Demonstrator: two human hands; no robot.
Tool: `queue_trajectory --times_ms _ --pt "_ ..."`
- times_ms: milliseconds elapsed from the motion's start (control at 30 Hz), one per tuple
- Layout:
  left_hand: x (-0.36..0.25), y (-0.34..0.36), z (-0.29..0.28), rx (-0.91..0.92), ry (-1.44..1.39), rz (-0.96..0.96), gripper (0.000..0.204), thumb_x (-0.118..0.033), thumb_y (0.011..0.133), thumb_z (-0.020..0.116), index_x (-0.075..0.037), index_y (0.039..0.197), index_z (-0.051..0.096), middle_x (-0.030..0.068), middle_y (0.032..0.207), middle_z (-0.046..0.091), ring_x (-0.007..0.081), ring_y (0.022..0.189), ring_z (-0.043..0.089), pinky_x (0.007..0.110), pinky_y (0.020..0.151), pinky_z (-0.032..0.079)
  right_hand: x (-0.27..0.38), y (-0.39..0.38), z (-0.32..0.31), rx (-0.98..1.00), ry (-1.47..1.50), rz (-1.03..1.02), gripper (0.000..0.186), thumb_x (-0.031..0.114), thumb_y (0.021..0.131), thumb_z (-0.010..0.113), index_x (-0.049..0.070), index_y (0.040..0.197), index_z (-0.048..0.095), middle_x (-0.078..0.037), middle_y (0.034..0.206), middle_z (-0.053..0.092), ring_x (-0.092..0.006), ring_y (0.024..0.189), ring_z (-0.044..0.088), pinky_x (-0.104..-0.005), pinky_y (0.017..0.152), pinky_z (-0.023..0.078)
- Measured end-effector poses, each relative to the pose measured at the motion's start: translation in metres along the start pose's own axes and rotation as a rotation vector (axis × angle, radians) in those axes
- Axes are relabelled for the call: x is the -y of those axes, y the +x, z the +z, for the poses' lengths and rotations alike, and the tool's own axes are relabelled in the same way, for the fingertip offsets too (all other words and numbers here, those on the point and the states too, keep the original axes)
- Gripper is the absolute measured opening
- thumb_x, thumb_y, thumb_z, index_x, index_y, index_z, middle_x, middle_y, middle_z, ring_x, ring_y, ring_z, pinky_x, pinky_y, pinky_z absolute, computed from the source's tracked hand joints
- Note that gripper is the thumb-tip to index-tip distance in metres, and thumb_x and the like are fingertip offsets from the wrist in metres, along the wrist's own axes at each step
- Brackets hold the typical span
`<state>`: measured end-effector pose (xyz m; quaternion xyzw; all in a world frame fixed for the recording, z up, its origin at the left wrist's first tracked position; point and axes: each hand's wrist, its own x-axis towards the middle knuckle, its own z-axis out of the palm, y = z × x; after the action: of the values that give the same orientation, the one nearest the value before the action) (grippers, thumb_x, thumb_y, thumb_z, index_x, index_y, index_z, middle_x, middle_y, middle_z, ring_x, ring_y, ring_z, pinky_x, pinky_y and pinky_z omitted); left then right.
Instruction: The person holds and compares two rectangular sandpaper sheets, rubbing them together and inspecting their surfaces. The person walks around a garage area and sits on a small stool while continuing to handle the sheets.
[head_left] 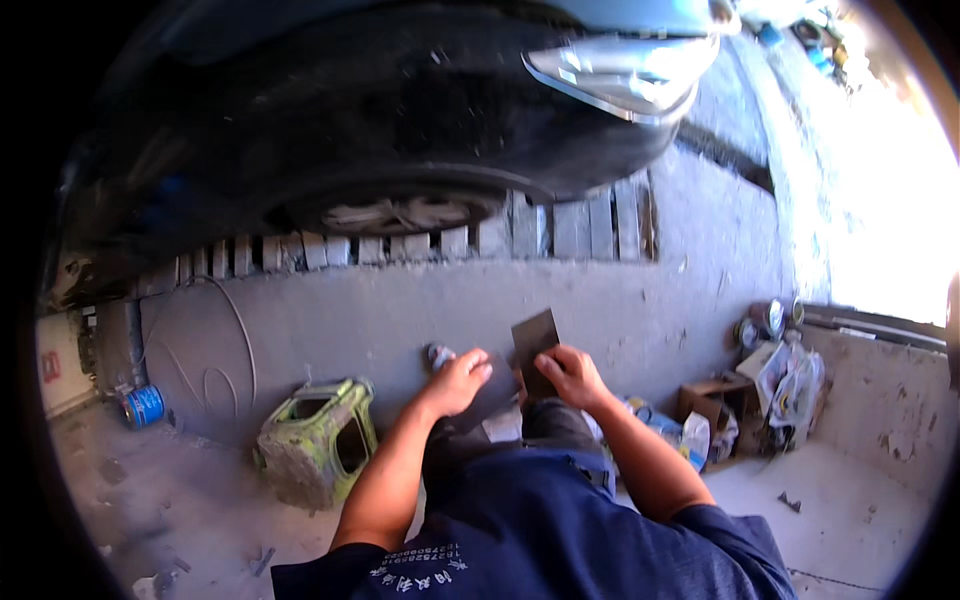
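Observation:
My right hand (572,375) is closed, with the thumb pressed on a thin, dark rectangular sheet (536,340) that stands up above the fingers. My left hand (459,382) is closed beside it, thumb on top, at the edge of a second flat dark-grey sheet (492,388). That one is blurred and blends into the dark trousers behind it. Whether the sheets are stiff scrapers or abrasive paper cannot be made out. Both hands are held in front of my body, close together but apart, above my legs.
A dark car (400,110) with its wheel (400,214) stands ahead, over a slatted floor grate (575,230). A green-grey box-like frame (318,440) and a blue can (143,405) are on the left. Cardboard boxes (712,400) and plastic bags (797,385) lie right. A hose (245,330) curls left.

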<state>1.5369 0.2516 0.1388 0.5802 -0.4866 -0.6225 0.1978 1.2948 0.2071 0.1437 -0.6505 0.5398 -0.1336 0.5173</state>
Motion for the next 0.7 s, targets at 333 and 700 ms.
queue_trajectory --times_ms 333,700 --pt "0.109 0.078 0.041 -0.032 -0.116 -0.104 0.017 -0.018 0.094 0.055 -0.001 0.096 0.054 0.0032 0.074 0.050 0.0099 0.073 0.047 0.029 0.067 0.042 -0.100 0.062 0.002 0.014 0.056 0.120 0.026 0.024 0.092 0.061 -0.001 0.092 0.066 -0.014 0.082 0.063 -0.0215 0.077 0.061 -0.0328 0.072 0.048" --pt "0.242 0.177 0.056 -0.043 -0.334 -0.118 0.015 -0.015 0.096 0.052 -0.002 0.089 0.051 -0.0038 0.072 0.044 0.0058 0.067 0.037 0.025 0.061 0.037 -0.241 0.140 0.066 0.012 0.083 0.230 0.031 0.029 0.091 0.062 -0.001 0.098 0.066 -0.010 0.082 0.063 -0.0140 0.078 0.057 -0.0299 0.071 0.047"
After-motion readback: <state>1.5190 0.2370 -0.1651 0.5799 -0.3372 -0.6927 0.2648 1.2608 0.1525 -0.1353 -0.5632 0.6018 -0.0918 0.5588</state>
